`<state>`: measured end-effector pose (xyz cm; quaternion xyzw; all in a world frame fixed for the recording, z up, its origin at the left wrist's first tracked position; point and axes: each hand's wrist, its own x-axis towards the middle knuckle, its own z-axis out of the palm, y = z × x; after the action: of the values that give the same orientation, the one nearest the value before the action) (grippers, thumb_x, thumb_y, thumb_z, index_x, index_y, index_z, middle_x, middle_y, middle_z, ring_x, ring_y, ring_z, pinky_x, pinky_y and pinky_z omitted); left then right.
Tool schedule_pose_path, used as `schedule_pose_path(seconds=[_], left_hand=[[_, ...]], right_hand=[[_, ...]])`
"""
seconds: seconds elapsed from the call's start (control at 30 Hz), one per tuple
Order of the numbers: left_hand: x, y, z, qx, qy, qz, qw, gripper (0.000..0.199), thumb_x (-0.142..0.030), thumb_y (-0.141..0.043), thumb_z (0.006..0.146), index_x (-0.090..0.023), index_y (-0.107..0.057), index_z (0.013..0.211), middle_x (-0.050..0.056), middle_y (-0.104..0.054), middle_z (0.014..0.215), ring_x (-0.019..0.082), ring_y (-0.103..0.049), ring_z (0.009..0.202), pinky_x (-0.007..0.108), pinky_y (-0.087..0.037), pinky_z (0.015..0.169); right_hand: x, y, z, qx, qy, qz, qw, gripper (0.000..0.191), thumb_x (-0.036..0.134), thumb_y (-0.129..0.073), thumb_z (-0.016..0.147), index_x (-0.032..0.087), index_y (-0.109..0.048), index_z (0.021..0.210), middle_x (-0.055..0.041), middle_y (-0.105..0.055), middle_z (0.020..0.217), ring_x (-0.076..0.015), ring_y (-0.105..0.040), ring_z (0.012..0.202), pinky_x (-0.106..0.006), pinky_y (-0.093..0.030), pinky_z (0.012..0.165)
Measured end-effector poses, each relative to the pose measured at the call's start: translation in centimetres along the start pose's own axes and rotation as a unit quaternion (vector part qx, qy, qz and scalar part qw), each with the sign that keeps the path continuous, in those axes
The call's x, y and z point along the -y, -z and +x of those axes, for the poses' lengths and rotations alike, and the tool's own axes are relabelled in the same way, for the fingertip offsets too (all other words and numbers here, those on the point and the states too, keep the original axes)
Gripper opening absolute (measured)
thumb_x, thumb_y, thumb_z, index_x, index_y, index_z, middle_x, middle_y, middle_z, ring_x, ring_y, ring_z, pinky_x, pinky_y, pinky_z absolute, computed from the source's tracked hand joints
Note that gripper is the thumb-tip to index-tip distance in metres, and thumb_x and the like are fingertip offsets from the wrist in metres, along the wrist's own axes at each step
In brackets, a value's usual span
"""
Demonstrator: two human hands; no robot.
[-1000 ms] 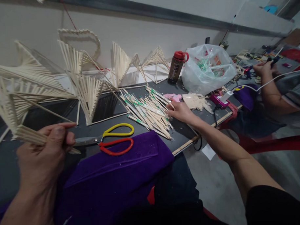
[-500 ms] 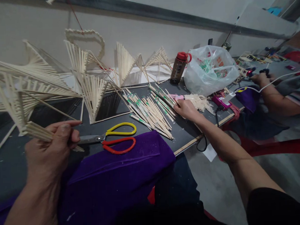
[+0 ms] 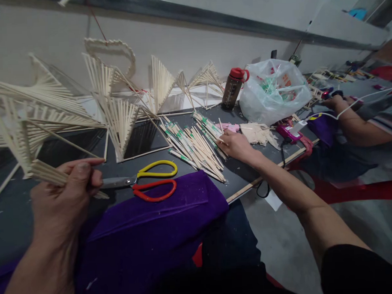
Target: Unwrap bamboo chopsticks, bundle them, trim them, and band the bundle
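Observation:
My left hand [image 3: 67, 190] is closed around a bundle of wooden chopsticks [image 3: 47, 172], its index finger stretched out to the right. Beside that hand lie scissors [image 3: 155, 182] with one yellow and one red handle; the blade tips are hidden behind my fingers. My right hand [image 3: 236, 145] is at the right edge of a pile of disposable chopsticks [image 3: 196, 147], some in green-printed wrappers. Its fingers are pinched, and a pale chopstick [image 3: 220, 125] sticks up from them. Just behind it is a pink glue gun [image 3: 230, 127], partly covered.
Fan-shaped stick structures [image 3: 118, 119] stand along the wall. A brown bottle with a red lid [image 3: 233, 88] and a plastic bag [image 3: 274, 93] are at the back. Purple cloth [image 3: 160, 217] hangs over the front edge. At the right, another person's arm [image 3: 356, 120] reaches over the table.
My right hand has shifted slightly left over the chopstick pile, and the chopstick at its fingers now stands more upright. My left hand keeps its bundle, almost unmoved.

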<state>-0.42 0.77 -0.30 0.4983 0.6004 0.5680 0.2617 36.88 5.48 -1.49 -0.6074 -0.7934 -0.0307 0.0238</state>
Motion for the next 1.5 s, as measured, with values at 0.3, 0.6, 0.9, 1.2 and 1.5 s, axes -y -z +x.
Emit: schedule_pose_path(seconds=[0.3,0.6,0.9,1.2,1.5], left_hand=[[-0.3,-0.1,-0.2,0.004,-0.012,-0.002,1.000,0.020,-0.029,-0.061,0.075,-0.015,-0.071,0.084,-0.003,-0.052,0.051,0.007,-0.043,0.043,0.017,-0.032,0.039],[0.1,0.1,-0.1,0.007,0.002,-0.001,1.000,0.023,-0.033,-0.062,0.077,-0.015,-0.072,0.088,-0.003,-0.053,0.053,0.008,-0.044,0.044,0.017,-0.035,0.040],[0.2,0.3,0.1,0.028,-0.001,-0.022,0.999,0.021,-0.031,-0.060,0.081,-0.013,-0.070,0.087,-0.004,-0.052,0.053,0.006,-0.042,0.043,0.017,-0.031,0.038],[0.5,2.0,0.7,0.116,0.110,-0.253,0.954,0.041,-0.044,-0.069,0.075,-0.014,-0.066,0.102,0.007,-0.073,0.081,0.019,-0.071,0.073,0.027,-0.055,0.061],[1.0,3.9,0.5,0.150,0.052,-0.325,0.932,0.043,-0.045,-0.065,0.081,-0.016,-0.063,0.113,0.012,-0.068,0.116,0.024,-0.065,0.107,0.042,-0.048,0.099]], right_hand=[[-1.0,-0.5,1.1,0.070,-0.045,-0.048,0.995,0.033,0.028,-0.040,0.091,0.019,-0.067,0.109,-0.0135,-0.065,0.114,-0.0249,-0.064,0.093,-0.029,-0.041,0.067],[-0.3,-0.2,0.7,0.079,-0.032,-0.044,0.995,0.034,0.034,-0.042,0.090,0.014,-0.070,0.094,-0.0145,-0.069,0.104,-0.0232,-0.065,0.090,-0.027,-0.038,0.063],[-1.0,0.3,0.0,0.022,-0.068,0.249,0.966,0.019,0.028,-0.052,0.079,0.014,-0.064,0.079,-0.0026,-0.062,0.067,-0.0126,-0.053,0.060,-0.023,-0.032,0.055],[10.8,5.4,1.4,0.089,0.168,0.511,0.839,0.020,0.033,-0.060,0.079,0.015,-0.066,0.087,-0.0002,-0.061,0.073,-0.0101,-0.050,0.064,-0.023,-0.037,0.060],[22.9,4.7,6.1,0.050,0.322,0.302,0.896,0.011,0.015,-0.052,0.082,0.015,-0.063,0.080,-0.0004,-0.062,0.072,-0.0102,-0.052,0.066,-0.022,-0.032,0.064]])
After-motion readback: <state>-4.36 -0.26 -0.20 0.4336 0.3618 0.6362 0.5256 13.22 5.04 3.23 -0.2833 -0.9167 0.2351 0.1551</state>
